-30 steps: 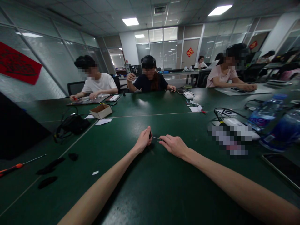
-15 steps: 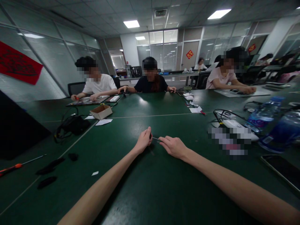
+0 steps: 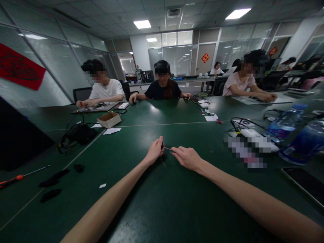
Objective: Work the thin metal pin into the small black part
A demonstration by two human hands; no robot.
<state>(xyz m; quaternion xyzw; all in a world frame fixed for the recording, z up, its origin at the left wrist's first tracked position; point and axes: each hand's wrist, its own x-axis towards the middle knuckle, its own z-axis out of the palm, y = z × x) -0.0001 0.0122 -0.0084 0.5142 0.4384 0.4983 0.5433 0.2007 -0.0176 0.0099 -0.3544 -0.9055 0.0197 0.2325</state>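
A green meeting table [image 3: 162, 202] in a glass-walled office, other people seated along its far side: nearer the camera and right of a cardboard box [image 3: 109, 119], well apart from it, the left hand [image 3: 155, 152] curls shut round a small dark-handled screwdriver [image 3: 167, 148] while the right hand [image 3: 187, 157] pinches its thin shaft. A slipping pinch could jab the fingertips, or send the tool skittering away.

Both bare forearms stretch forward and draw together. The left hand [image 3: 155, 152] is curled into a loose fist, thumb raised on top. The right hand [image 3: 187, 158] lies palm down, fingers bent, its fingertips pinched just beside the left hand.
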